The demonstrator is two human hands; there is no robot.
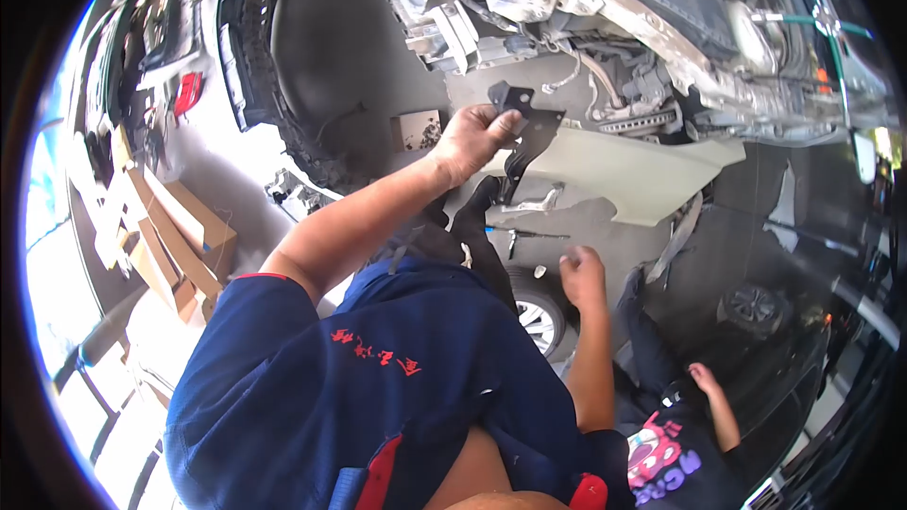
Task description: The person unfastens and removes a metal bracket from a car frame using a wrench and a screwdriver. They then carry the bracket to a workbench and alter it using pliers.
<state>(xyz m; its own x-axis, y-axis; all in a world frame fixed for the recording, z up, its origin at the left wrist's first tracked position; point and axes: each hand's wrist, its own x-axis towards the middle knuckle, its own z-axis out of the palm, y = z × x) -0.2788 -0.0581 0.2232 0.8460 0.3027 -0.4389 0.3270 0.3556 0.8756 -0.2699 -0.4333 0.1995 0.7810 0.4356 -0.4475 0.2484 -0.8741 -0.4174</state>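
My left hand point(472, 140) is raised in front of me, fingers and thumb closed around a black metal bracket point(537, 127). The bracket has holes near its upper end and a narrow part reaching down past my hand. Beyond it stands a car front end point(567, 0) with its inner structure exposed. My right hand point(583, 276) hangs lower, at my right side, fingers curled in; no object shows in it. A wheel point(539, 321) is partly visible below that hand, beside my leg.
A pale fender panel point(624, 175) lies on the floor ahead, with a silver metal part point(539, 200) near it. Bumper parts point(250, 47) and cardboard boxes point(175, 227) are at the left. Another person point(675, 449) is close at my lower right, near a dark car point(775, 378).
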